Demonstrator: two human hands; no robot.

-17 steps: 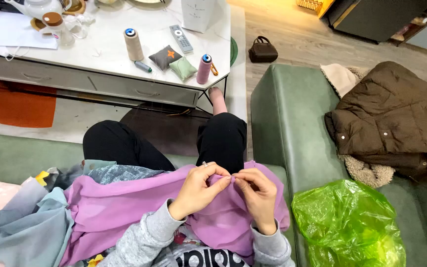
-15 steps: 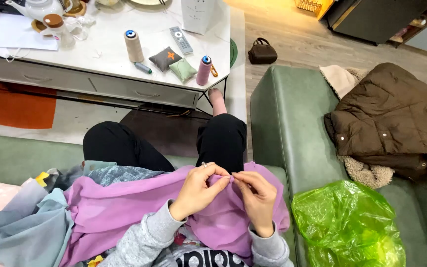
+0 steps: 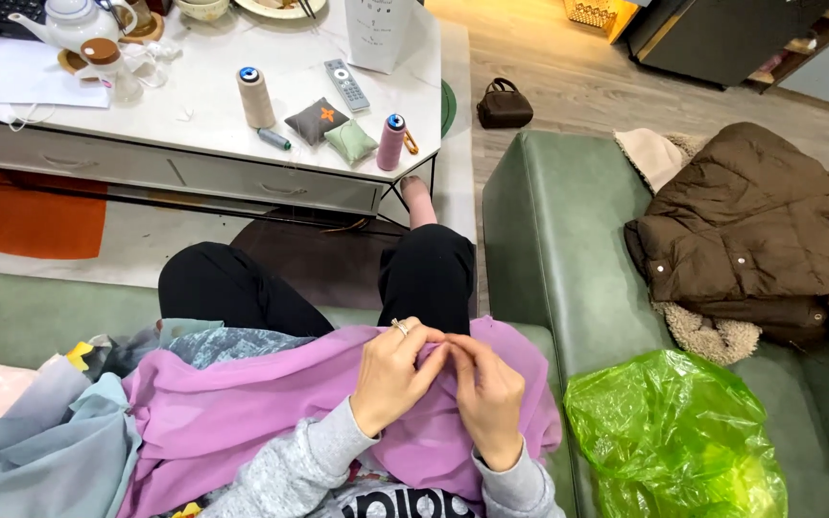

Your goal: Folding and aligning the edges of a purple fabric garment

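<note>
Both grips pinched on 1 purple cloth (image 3: 242, 422), left hand (image 3: 393, 376), right hand (image 3: 487, 395), 2 thread cones (image 3: 255, 96) on table (image 3: 194, 115)

Bright, even indoor light, soft shadows under the white table (image 3: 242, 125) (wide-angle bend at edges), sharp focus.

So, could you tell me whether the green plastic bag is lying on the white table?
No, the green plastic bag lies on the green sofa.

Grey sweatshirt sleeves (image 3: 314, 460) with ribbed cuffs, white lettering across the dark chest. Black trousers (image 3: 242, 297) cover both legs. A ring (image 3: 400, 327) sits on the left hand (image 3: 390, 379).
</note>
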